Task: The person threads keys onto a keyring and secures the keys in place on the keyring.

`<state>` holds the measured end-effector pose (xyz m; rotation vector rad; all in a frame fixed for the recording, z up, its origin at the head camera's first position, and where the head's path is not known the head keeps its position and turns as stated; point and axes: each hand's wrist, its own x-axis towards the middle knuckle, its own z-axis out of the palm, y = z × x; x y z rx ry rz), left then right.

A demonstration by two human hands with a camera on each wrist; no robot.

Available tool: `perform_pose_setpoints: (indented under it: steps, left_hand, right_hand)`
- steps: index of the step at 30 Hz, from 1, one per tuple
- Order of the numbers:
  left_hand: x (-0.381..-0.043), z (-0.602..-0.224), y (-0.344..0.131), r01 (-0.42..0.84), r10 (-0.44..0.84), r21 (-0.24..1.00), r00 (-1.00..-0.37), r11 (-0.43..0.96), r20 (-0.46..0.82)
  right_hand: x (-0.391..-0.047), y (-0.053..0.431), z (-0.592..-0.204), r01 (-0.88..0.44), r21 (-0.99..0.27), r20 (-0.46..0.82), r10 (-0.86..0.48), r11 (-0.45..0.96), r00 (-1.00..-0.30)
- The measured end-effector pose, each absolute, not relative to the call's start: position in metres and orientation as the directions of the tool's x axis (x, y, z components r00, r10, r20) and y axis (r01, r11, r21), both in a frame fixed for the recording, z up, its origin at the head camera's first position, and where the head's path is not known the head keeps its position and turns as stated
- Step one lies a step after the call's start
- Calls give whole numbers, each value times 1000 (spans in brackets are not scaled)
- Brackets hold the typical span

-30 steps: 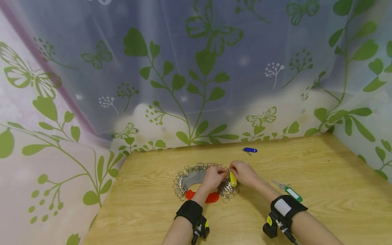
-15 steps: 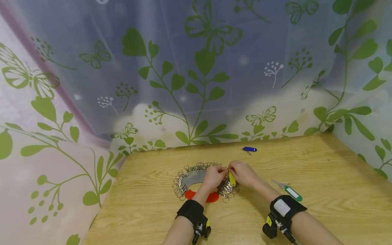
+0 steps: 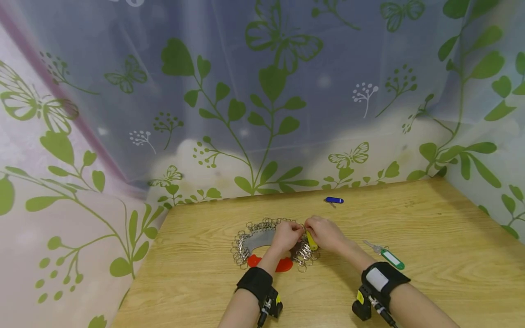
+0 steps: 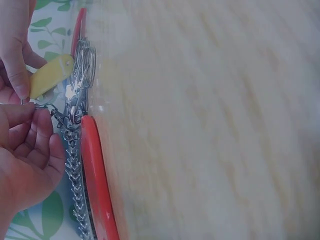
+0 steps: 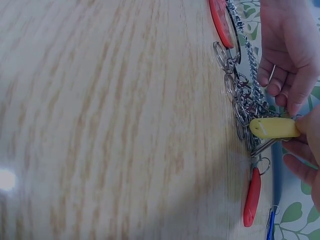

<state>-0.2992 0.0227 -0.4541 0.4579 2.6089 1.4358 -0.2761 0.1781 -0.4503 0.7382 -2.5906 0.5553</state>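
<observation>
A curved grey key holder [image 3: 258, 238] with a red section [image 3: 284, 265] lies on the table, fringed with several metal clasps and split rings. My left hand [image 3: 284, 238] is over its right side, thumb and fingertips pinching a small metal ring [image 4: 44, 105] linked to a clasp. Facing it, my right hand [image 3: 326, 232] pinches the ring end of a yellow key tag [image 3: 312, 241]. In the right wrist view the tag [image 5: 274, 128] points away from the fingers, over the bunched rings [image 5: 241, 112]. The fingertips of both hands are close together and partly hide the small ring.
A blue key tag with a key [image 3: 334, 200] lies behind the hands. To the right is a green key tag [image 3: 393, 258] with its key. A red key tag [image 5: 252, 197] shows beside the rings in the right wrist view. Patterned curtains [image 3: 254, 136] border the wooden table [image 3: 184, 273].
Both hands keep nearly the same place and grip. The lower end of the yellow key tag has swung slightly to the right.
</observation>
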Motion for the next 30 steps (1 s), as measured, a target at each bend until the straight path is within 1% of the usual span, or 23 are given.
perform_pose_setpoints:
  steps: [6, 13, 22, 30]
  left_hand:
    - [-299, -457, 23, 213, 323, 831, -945, 515, 42]
    - [-297, -457, 24, 237, 348, 816, -936, 527, 47]
    - [-297, -456, 24, 203, 314, 847, -948, 492, 45]
    - [-299, -458, 24, 190, 300, 837, -953, 513, 33]
  right_hand:
    - [-276, 177, -451, -538, -249, 460, -391, 805, -797]
    - [-275, 176, -452, -490, -278, 446, -341, 826, -828]
    - [-275, 175, -452, -535, -250, 460, -387, 807, -799]
    - [-273, 174, -452, -547, -213, 454, -413, 810, -789]
